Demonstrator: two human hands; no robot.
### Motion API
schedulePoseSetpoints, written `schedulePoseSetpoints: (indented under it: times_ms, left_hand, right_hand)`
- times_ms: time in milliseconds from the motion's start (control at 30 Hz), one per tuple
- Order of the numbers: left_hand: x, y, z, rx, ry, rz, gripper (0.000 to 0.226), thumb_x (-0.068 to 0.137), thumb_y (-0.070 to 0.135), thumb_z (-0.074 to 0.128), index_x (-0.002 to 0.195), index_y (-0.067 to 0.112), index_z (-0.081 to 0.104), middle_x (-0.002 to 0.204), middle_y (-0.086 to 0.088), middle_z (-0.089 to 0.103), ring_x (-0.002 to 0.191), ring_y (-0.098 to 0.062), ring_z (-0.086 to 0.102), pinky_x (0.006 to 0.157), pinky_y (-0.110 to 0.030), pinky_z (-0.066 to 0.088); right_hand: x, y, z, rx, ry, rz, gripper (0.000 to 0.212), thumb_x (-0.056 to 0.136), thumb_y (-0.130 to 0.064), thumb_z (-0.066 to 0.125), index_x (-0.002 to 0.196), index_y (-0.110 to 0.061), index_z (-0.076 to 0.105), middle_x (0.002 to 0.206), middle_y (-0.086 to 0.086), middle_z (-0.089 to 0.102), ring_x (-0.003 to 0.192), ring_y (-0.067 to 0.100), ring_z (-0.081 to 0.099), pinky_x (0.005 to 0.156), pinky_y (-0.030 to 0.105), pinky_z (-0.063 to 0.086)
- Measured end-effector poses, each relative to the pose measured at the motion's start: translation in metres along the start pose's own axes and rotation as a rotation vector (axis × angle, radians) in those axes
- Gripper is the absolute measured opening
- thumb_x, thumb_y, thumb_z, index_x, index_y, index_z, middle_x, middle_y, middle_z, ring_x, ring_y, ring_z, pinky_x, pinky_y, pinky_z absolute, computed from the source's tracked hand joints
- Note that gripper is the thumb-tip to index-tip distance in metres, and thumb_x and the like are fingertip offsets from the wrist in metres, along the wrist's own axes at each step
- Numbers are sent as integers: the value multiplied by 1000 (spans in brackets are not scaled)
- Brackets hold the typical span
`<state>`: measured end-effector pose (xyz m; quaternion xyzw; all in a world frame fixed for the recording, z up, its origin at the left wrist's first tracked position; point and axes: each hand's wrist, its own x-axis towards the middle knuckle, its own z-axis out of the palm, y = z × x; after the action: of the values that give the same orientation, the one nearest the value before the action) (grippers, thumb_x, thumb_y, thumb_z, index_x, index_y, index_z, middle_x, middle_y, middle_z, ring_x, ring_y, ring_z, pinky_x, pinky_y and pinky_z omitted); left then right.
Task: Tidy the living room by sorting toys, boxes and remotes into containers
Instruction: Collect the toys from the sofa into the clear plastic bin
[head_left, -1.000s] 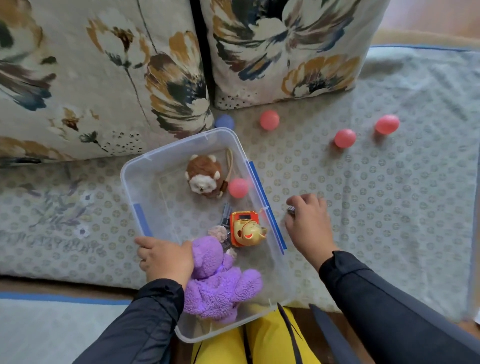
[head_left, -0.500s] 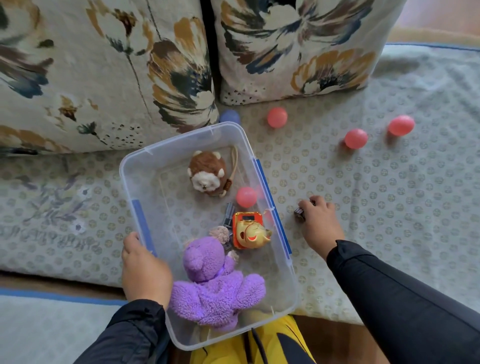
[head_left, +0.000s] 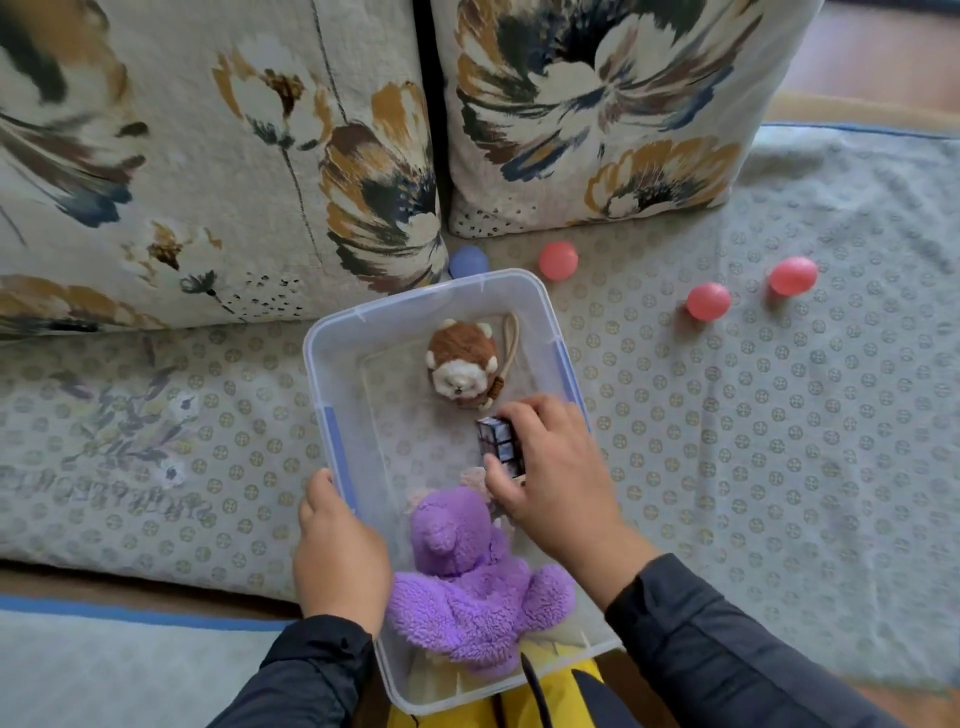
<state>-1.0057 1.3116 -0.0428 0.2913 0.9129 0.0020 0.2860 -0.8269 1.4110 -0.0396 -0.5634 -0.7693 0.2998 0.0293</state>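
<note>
A small puzzle cube (head_left: 497, 439) goes into the clear plastic bin (head_left: 332, 364) on the sofa seat

The right hand (head_left: 550, 473), down on the seat cover beside the bin half a second ago, now reaches inside it, fingers (head_left: 524, 415) clenched around the cube just above the bin floor, between a brown plush toy (head_left: 462, 364) and a purple plush bear (head_left: 467, 587). The left hand (head_left: 337, 556) grips the bin's near left rim, steadying it. The cube is not yet let go; three pink balls (head_left: 558, 261) (head_left: 708, 300) (head_left: 792, 276) and a blue ball (head_left: 468, 261) lie outside on the seat, so sorting looks unfinished
</note>
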Motion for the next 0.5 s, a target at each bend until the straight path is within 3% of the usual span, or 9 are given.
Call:
schedulePoseSetpoints:
  times_ms: [133,267,333,433,500]
  left_hand:
    - [-3,-6,1,46,-48,26,64,93,-1,53,152,6,30,148,-19,45,113,-43,60,83,-46,50]
    - [5,-6,3,77,-95,-17,60,94,5,55,147,5,28,144,-21,48,105,-44,64,71,-40,45]
    - [11,0,3,75,-84,-40,60,91,11,59,142,4,29,139,-23,48,113,-42,59,80,-45,49]
    - [17,11,0,44,-47,-15,88,83,20,72,152,10,17,150,-20,34,134,-40,43,105,-51,44]
    - [22,23,-2,15,-55,55,100,82,21,73,157,18,7,156,-17,20,138,-38,36,109,-51,42]
  right_hand:
    - [20,4,16,-91,-97,5,39,88,-47,48,116,-22,59,116,-2,55,106,23,49,87,38,46]
    - [44,4,4,-12,106,-98,21,91,-27,55,106,-15,64,104,1,58,95,22,50,82,34,44]
    - [62,5,-4,-12,164,-104,16,92,-23,58,103,-14,64,99,0,57,94,20,48,81,32,43]
    - [93,5,-8,-67,214,-115,14,92,-23,57,100,-14,64,94,2,57,89,23,46,78,38,44]
    - [115,0,-8,-109,230,-129,17,90,-24,54,100,-14,64,94,3,58,88,25,46,76,41,45]
